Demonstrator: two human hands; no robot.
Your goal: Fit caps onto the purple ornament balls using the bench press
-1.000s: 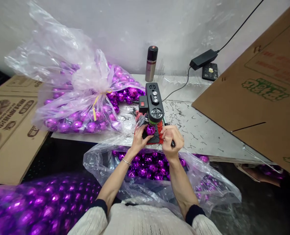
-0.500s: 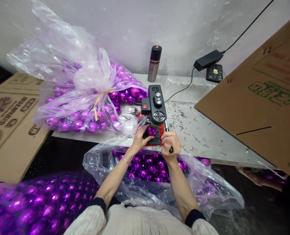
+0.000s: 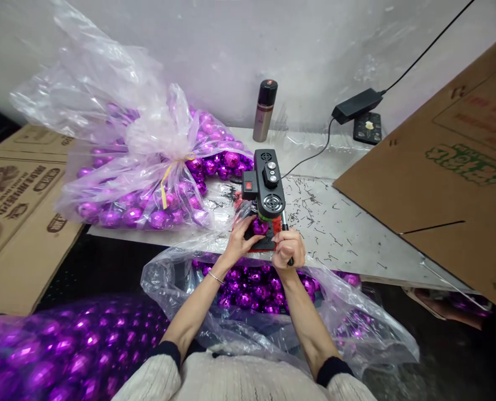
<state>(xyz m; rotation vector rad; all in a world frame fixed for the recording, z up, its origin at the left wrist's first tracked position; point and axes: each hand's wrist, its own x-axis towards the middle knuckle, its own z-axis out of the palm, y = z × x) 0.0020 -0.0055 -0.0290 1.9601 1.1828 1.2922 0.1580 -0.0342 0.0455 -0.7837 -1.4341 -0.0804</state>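
Observation:
A small black bench machine [image 3: 265, 184] with a red switch stands on a red base at the table's front edge. Under its head sits a shiny purple ball [image 3: 259, 226]. My left hand [image 3: 240, 239] is curled round that ball and holds it in place. My right hand [image 3: 288, 247] is closed in a fist on the machine's black lever handle [image 3: 287, 239], right of the ball. Below both wrists an open clear plastic bag [image 3: 273, 301] holds several purple balls.
A tied plastic bag of purple balls [image 3: 147, 167] lies on the table's left. A spray can [image 3: 264, 110] and power adapter [image 3: 357, 105] stand by the wall. Flat cardboard [image 3: 440, 167] leans at right, more cardboard [image 3: 14, 200] at left. Small dark wire scraps [image 3: 327, 223] litter the tabletop.
My right hand has drawn the lever handle down and toward me, nearer the left hand. The left hand has stayed on the ball. The view has shifted slightly.

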